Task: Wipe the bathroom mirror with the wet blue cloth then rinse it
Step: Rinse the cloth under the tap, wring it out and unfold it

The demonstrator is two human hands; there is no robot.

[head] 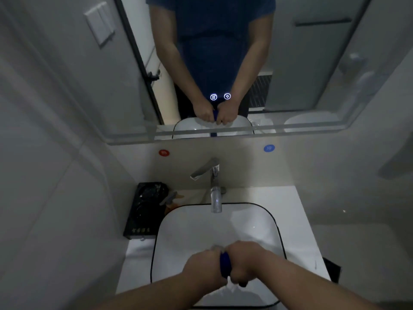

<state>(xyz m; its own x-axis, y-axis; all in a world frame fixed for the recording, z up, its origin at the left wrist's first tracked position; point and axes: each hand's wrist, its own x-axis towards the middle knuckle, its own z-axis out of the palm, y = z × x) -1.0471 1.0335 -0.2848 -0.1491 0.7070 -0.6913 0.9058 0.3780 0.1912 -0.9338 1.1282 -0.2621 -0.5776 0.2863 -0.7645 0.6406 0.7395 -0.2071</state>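
Only the head view to go on here, so: both fists are clamped round the blue cloth over the near part of the white basin, left hand and right hand knuckle to knuckle, with just a short dark blue roll of cloth showing between them, and it looks to me like a wringing twist. Biggest risk I'd guess is splash: squeeze too hard or drift toward the near rim and the water ends up on the white counter or the floor rather than the bowl. Also if the cloth gets wrung before it's properly rinsed, any grime just stays in it; can't tell whether the chrome faucet is running, the spout looks dry-ish but it's blurry. The black tray of bits sits just left of the basin, so a flick of the cloth could wet that. Materials-wise: basin is glossy rounded-square ceramic with a thin black edge, faucet is shiny metal with an angled lever, mirror is smooth glass with two lit touch icons, walls are big matte grey tiles. Cloth looks soft and bunched tight.
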